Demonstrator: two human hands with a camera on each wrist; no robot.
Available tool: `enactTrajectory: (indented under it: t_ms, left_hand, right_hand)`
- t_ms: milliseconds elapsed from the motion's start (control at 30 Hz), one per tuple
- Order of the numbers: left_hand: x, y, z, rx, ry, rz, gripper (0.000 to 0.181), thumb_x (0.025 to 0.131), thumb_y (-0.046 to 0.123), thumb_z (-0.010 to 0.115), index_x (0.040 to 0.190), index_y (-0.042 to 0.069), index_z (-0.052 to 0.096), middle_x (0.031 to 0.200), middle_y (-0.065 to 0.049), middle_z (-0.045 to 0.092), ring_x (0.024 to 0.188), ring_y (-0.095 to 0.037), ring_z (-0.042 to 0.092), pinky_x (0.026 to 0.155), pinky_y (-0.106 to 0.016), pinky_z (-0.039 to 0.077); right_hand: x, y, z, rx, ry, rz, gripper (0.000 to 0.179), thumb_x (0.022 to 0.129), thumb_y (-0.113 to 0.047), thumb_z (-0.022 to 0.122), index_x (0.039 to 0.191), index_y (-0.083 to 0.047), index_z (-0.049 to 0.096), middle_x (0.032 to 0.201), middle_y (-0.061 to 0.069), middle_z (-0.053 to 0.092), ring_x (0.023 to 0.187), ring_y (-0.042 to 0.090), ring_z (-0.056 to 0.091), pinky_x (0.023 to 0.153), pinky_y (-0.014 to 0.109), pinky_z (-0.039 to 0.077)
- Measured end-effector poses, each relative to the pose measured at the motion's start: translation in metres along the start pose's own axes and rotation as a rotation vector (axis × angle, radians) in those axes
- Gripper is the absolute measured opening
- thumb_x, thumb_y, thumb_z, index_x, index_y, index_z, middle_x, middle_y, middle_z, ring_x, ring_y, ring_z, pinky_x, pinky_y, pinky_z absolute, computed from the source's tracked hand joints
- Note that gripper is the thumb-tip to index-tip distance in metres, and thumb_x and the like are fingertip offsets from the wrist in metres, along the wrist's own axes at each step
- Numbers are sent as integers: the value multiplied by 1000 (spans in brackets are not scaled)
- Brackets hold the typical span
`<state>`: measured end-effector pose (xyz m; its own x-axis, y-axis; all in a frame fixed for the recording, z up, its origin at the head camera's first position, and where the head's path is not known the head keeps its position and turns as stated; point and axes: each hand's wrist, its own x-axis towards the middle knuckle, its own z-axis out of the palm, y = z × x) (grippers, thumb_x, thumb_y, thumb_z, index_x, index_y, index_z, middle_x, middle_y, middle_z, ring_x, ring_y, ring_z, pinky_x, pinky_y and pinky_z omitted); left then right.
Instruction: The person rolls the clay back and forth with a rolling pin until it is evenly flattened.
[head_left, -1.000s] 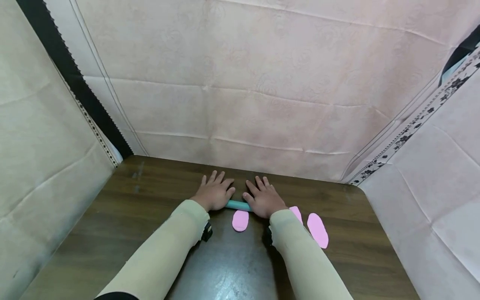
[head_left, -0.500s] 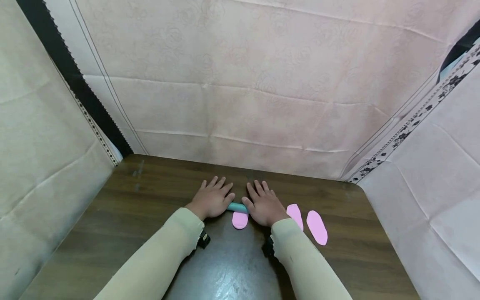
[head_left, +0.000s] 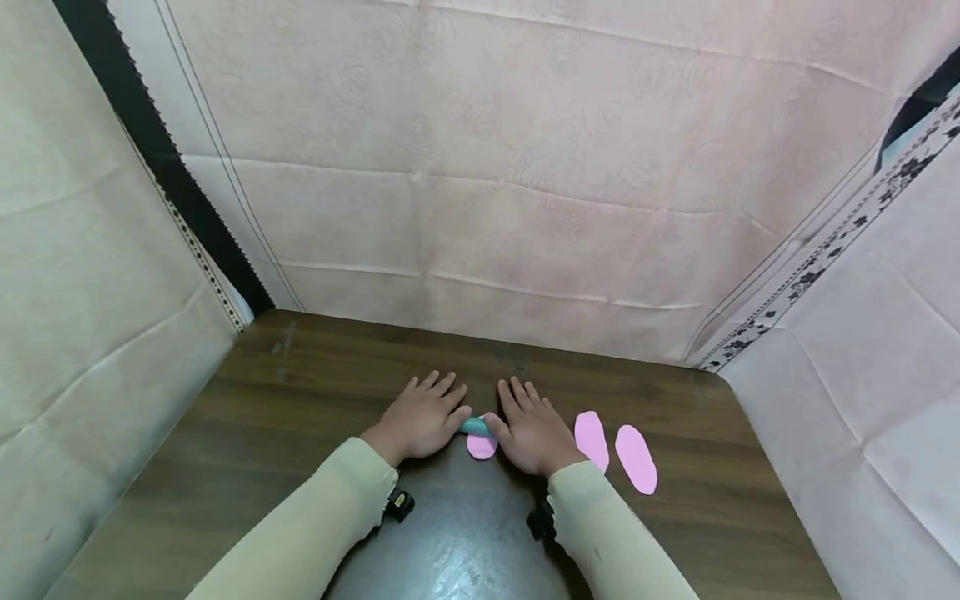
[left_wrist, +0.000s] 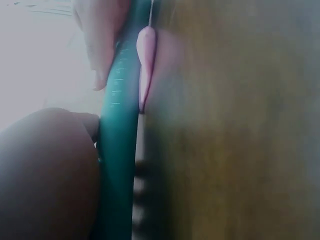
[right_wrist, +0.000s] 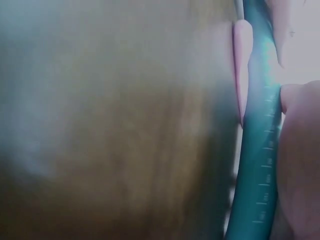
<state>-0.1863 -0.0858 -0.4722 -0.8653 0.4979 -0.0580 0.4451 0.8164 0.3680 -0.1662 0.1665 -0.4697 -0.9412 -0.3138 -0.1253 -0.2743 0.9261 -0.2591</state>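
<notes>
A teal rolling pin point(head_left: 474, 426) with white measuring marks lies across a flattened pink piece of dough or clay point(head_left: 482, 447). My left hand point(head_left: 422, 421) rests on the pin's left part, fingers spread and pointing away from me. On the right part lies my right hand point(head_left: 534, 429), its fingers straight too; both hands hide the pin's ends. Between the two thumbs only a short stretch of pin shows. In the left wrist view, the pink piece point(left_wrist: 145, 52) bulges up along the pin's near side. The right wrist view shows the pin point(right_wrist: 260, 150) beside the right palm.
Two flat pink ovals lie right of the right hand: one oval point(head_left: 592, 440) close to the wrist, another oval point(head_left: 636, 460) farther right. The brown wooden table point(head_left: 300, 433) ends at a pale cloth backdrop point(head_left: 525, 208); similar cloth hangs on both sides.
Both hands and the rolling pin have moved slightly toward me over the pink piece. A bit of pink now shows beyond the pin's far side. The two ovals lie as before.
</notes>
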Motion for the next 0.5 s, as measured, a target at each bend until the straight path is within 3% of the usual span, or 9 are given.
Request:
enactTrajectory:
  t_ms: [333, 500]
  left_hand:
    - [-25, 7, 5, 33, 0, 33, 78, 118, 66, 36, 176, 14, 39, 185, -12, 34, 173, -41, 27, 138, -68, 23]
    - [-37, 12, 8, 62, -23, 56, 86, 115, 70, 42, 179, 13, 32, 185, -13, 32, 173, -38, 28, 138, -65, 26]
  right_hand:
    - [-18, -8, 4, -62, 8, -34, 110, 105, -91, 31, 182, -14, 18, 190, 11, 15, 176, 36, 18, 139, 62, 26]
    - [-33, -12, 7, -62, 10, -55, 114, 103, -93, 37, 181, -11, 21, 189, 14, 19, 175, 38, 23, 137, 60, 32]
